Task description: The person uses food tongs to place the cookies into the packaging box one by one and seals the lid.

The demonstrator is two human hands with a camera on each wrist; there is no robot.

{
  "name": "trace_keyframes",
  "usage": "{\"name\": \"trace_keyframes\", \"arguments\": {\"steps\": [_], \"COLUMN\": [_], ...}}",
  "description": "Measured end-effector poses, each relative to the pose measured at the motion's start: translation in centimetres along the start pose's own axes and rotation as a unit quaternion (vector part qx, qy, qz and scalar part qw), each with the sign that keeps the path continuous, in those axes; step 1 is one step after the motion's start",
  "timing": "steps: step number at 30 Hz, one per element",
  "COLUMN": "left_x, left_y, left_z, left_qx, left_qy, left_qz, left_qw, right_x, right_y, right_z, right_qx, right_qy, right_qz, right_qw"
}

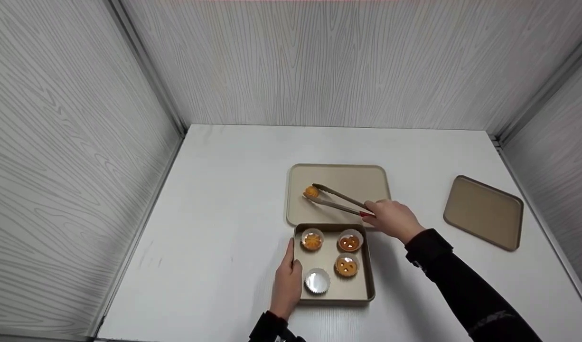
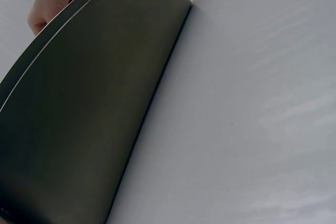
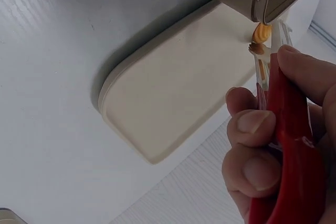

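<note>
- A small orange piece (image 1: 311, 191) is held between the tips of the tongs (image 1: 333, 204), over the left part of the cream tray (image 1: 348, 178); whether it touches the tray surface cannot be told.
- The red handles (image 3: 296, 145) of these tongs are gripped by the right hand (image 1: 394, 219) — the fingers are curled around them, with the thumb pressed on one side.
- The baking pan (image 1: 329, 256) is placed nearer, its far edge overlapping the tray's near edge.
- Its left wall is held by the left hand (image 1: 287, 285): the thumb is over the rim, and one finger is extended along the outside.
- In the pan, four fluted cups (image 1: 346, 266) are seen; orange pieces are contained in three, and a shiny bottom is shown by the near-left one (image 1: 317, 281).
- A brown tray (image 1: 483, 213) is laid well apart, on the right of the white table (image 1: 234, 199) — at a slant.
</note>
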State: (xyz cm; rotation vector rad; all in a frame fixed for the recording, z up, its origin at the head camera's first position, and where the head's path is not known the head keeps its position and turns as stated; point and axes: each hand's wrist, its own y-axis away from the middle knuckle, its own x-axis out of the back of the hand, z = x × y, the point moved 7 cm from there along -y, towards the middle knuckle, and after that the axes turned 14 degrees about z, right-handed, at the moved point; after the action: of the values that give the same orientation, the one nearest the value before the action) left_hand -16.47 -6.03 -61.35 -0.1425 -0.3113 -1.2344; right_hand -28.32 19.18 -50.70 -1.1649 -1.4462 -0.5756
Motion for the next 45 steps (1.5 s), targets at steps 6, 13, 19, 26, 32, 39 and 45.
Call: {"name": "trace_keyframes", "arguments": {"steps": [6,13,19,26,32,39,45], "left_x": [-0.1,-0.2,-0.1,0.0,-0.1,0.0,0.0], "left_y": [0.0,0.1,0.2,0.2,0.2,0.1,0.1], "left_z": [0.0,-0.1,-0.1,0.0,0.0,0.0,-0.2], "left_qx": [-0.003,-0.001,-0.01,-0.012,-0.014,-0.015,-0.01], "left_qy": [-0.004,-0.001,0.001,0.006,0.006,0.008,0.014], "left_qz": [0.003,-0.002,-0.001,-0.002,-0.003,-0.003,-0.008], "left_qw": [1.0,1.0,0.9999,0.9999,0.9999,0.9999,0.9998], "right_x": [0.0,0.2,0.3,0.5,0.6,0.9,1.6], "right_y": [0.0,0.2,0.6,1.0,1.7,2.9,4.0], "right_z": [-0.1,-0.4,-0.5,-0.4,0.0,0.5,1.0], "right_qx": [-0.002,0.02,0.038,0.04,0.036,0.029,0.018], "right_qy": [-0.003,0.004,0.008,0.012,0.003,-0.003,-0.008], "right_qz": [0.006,0.046,0.08,0.093,0.1,0.104,0.118], "right_qw": [1.0,0.9988,0.996,0.9948,0.9944,0.9941,0.9928]}}
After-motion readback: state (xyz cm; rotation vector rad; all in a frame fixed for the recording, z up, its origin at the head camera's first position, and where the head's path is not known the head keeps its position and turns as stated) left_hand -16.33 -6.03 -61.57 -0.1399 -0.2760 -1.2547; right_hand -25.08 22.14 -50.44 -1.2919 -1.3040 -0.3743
